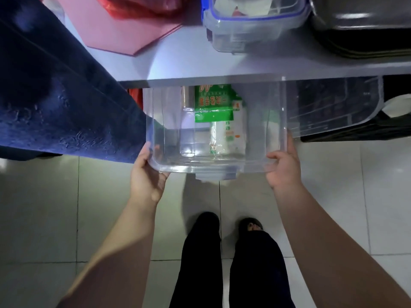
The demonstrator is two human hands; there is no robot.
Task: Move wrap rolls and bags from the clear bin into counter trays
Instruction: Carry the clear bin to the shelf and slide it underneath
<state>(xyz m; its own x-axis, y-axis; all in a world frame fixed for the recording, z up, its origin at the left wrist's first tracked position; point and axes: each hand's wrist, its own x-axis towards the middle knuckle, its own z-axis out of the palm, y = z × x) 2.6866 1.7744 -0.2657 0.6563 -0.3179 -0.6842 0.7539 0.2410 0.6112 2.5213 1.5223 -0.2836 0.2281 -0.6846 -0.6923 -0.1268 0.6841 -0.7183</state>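
Note:
A clear plastic bin [169, 134] sticks out from under the white counter [178, 61], above the tiled floor. Inside it lie a green-and-white packet of bags [212, 103] and a white wrap roll in its sleeve [229, 134]. My left hand [145, 174] grips the bin's near left corner. My right hand [282, 167] grips its near right corner. The far part of the bin is hidden under the counter.
On the counter stand a clear box with blue clips [255, 25], a pink sheet [124, 25] with a red bag and a dark tray [364, 30]. A dark blue cloth [55, 96] hangs at left. A clear lid [333, 105] lies to the right. My legs are below.

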